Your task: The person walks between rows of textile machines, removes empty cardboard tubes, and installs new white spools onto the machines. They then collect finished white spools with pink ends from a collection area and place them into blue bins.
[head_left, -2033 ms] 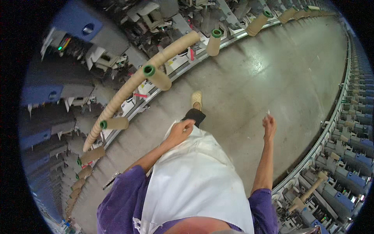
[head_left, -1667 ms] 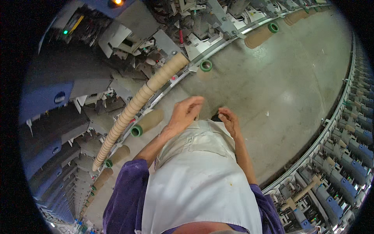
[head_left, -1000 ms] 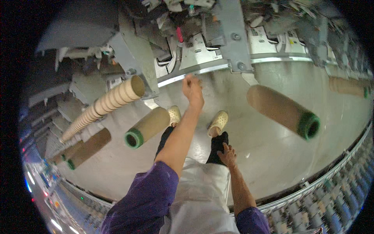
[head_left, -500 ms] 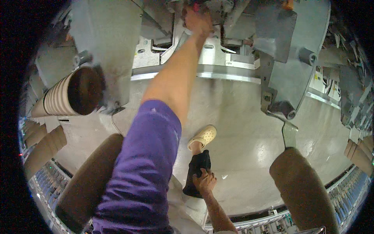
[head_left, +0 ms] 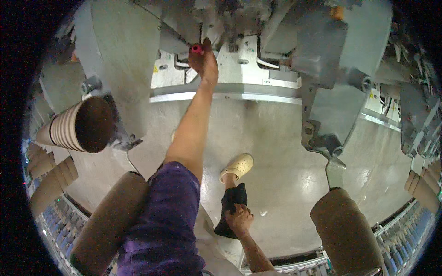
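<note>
My left hand (head_left: 204,63), at the end of a purple-sleeved arm, is closed around a small pink tube (head_left: 197,48). Only the tube's round end, with a dark hole in it, shows above the fingers. The hand is in front of the white machine panel (head_left: 241,62), below blurred grey machine parts. Lower down, my right hand (head_left: 240,220) rests on the black trouser leg (head_left: 224,225) at my knee. Its fingers are slightly bent and apart, and nothing shows in them.
Stacked brown paper cones (head_left: 73,127) stick out at the left. Large brown rolls hang on either side, one at left (head_left: 110,221) and one at right (head_left: 345,230). Grey machine plates (head_left: 336,106) flank the reach. My foot in a cream clog (head_left: 239,166) stands on the pale floor.
My left hand has come down and left, out from the machine parts, and the pink tube now shows clearly in it. The right hand stays at the knee.
</note>
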Demonstrator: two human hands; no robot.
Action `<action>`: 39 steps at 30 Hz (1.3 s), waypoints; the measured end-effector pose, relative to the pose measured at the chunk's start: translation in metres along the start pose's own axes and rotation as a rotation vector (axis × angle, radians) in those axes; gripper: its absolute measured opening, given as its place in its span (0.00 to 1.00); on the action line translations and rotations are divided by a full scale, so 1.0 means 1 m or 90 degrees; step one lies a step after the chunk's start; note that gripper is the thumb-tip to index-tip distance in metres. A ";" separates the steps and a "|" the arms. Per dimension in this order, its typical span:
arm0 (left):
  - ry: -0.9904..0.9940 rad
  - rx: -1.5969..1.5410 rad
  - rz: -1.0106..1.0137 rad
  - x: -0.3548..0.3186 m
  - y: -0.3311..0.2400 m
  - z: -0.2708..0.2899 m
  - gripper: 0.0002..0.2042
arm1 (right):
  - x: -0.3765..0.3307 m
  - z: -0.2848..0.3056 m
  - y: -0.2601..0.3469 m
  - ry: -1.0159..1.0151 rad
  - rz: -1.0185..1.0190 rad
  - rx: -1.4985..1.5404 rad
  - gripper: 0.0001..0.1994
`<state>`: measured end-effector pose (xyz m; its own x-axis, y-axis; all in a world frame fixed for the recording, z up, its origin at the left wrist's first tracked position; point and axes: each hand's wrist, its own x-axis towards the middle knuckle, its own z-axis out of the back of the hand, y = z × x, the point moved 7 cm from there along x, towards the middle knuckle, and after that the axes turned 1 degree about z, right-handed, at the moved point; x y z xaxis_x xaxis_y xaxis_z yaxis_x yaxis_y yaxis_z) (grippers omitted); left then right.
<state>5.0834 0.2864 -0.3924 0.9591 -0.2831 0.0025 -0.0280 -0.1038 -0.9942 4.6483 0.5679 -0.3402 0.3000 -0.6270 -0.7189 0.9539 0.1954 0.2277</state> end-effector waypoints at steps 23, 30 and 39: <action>0.030 -0.291 0.599 0.051 -0.262 -0.061 0.18 | -0.095 0.094 -0.016 -0.223 0.091 0.487 0.17; 0.169 -0.440 0.410 0.009 -0.394 -0.028 0.17 | -0.123 0.161 0.007 -0.225 0.104 0.481 0.12; 0.102 0.073 0.330 0.115 -0.266 -0.071 0.10 | -0.147 0.155 0.040 -0.159 -0.044 0.673 0.09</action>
<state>5.1814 0.2141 -0.1197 0.7731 -0.4121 -0.4822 -0.4452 0.1890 -0.8752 4.6424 0.5515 -0.1235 0.1234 -0.7705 -0.6253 0.4487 -0.5187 0.7277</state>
